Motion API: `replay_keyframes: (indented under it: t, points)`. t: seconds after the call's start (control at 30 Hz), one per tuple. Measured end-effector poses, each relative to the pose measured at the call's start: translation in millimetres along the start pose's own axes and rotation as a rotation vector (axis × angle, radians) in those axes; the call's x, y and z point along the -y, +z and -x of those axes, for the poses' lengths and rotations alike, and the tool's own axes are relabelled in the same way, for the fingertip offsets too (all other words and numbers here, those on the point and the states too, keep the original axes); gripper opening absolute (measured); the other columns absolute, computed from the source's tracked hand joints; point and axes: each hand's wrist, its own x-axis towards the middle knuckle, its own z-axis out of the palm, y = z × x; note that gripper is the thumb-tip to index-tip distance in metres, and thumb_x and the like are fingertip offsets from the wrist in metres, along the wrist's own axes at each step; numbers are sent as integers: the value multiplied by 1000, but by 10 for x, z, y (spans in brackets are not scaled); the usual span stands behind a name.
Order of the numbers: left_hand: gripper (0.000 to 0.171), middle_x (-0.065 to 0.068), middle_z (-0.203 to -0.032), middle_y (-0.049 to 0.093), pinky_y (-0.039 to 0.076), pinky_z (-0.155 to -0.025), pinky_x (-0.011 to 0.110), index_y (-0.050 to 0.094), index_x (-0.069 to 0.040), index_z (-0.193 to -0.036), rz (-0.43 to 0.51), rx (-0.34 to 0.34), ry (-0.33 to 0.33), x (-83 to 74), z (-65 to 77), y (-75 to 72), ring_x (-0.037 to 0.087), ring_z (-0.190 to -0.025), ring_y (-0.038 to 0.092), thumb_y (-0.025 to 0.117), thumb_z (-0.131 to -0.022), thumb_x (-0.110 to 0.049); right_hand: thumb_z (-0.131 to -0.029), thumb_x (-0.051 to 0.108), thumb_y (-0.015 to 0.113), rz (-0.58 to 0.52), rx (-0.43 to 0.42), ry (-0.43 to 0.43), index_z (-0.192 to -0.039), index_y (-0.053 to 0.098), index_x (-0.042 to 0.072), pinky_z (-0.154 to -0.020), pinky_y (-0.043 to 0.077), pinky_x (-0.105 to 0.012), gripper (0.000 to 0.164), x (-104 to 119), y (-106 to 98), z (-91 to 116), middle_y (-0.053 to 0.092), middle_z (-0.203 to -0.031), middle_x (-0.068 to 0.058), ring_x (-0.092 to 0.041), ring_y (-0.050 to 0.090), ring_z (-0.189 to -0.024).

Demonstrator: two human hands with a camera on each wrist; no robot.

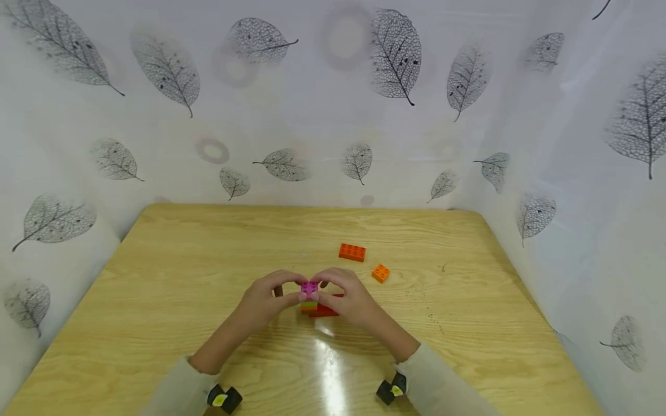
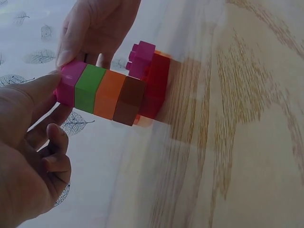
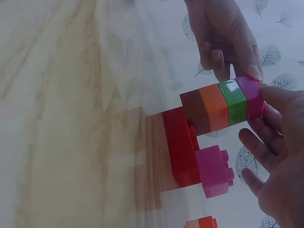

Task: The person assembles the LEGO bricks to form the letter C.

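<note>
A magenta toy building brick (image 1: 309, 289) tops a small tower, with a green brick (image 2: 90, 89), an orange brick (image 2: 109, 94) and a brown brick (image 2: 128, 100) below it. The tower stands on one end of a long red brick (image 3: 181, 147). On that base's other end sits a second magenta brick (image 3: 213, 169), hidden behind the right hand in the head view. My left hand (image 1: 265, 296) pinches the top magenta brick from the left between thumb and fingers. From the right, my right hand (image 1: 347, 296) pinches the same brick, thumbs close together at its front.
Beyond the right hand lie a long red-orange brick (image 1: 352, 252) and a small orange brick (image 1: 381, 273) on the wooden table (image 1: 208, 248). A leaf-patterned white curtain (image 1: 322, 115) encloses the table at the back and sides.
</note>
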Motion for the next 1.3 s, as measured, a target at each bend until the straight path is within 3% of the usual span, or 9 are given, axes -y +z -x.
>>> replay_keyframes:
  t: [0.3,0.53,0.7,0.77,0.97,1.17,1.3]
  points:
    - [29,-19,-114,67,41,-53,25,71,-42,-113,-25,2,-15,-34,-41,18,15,-67,48,70,-88,-57,-95,31,71,24,-48,2,-112,73,28,-84,48,-42,17,-47,-19,37,69,-116,10,-20,52,-108]
    - [27,-13,-115,67,41,-51,25,70,-37,-116,60,20,-27,7,-24,20,18,-68,48,73,-90,-47,-95,34,71,-48,-30,79,-112,73,29,-81,53,-36,18,-41,3,26,67,-119,9,-21,48,-112]
    - [28,-7,-116,67,42,-53,25,70,-31,-118,94,38,-12,41,-28,31,19,-71,49,73,-92,-41,-94,38,71,-91,-29,149,-114,71,32,-84,56,-37,20,-24,7,53,64,-121,10,-20,51,-112]
    - [28,-9,-116,67,43,-55,26,70,-34,-118,100,39,-18,50,-21,33,20,-73,51,73,-91,-42,-94,39,72,-93,-26,167,-114,71,33,-86,56,-38,21,-11,7,60,64,-122,10,-19,51,-113]
    - [31,-12,-114,66,47,-54,28,69,-38,-120,122,42,-26,69,4,28,23,-78,54,74,-90,-43,-93,37,72,-88,-12,183,-115,70,32,-87,56,-35,23,-7,9,49,63,-122,9,-18,52,-116]
    - [34,-10,-115,66,47,-53,28,69,-36,-121,132,51,-35,87,2,30,23,-77,54,76,-89,-43,-93,41,72,-128,15,193,-117,70,32,-90,57,-34,26,-30,-9,45,61,-125,7,-25,54,-122]
    - [35,-10,-117,66,47,-53,28,68,-36,-121,129,55,-40,85,1,32,22,-77,54,76,-88,-44,-94,38,72,-134,16,192,-119,70,30,-93,56,-38,27,-51,-33,52,60,-128,7,-21,54,-123]
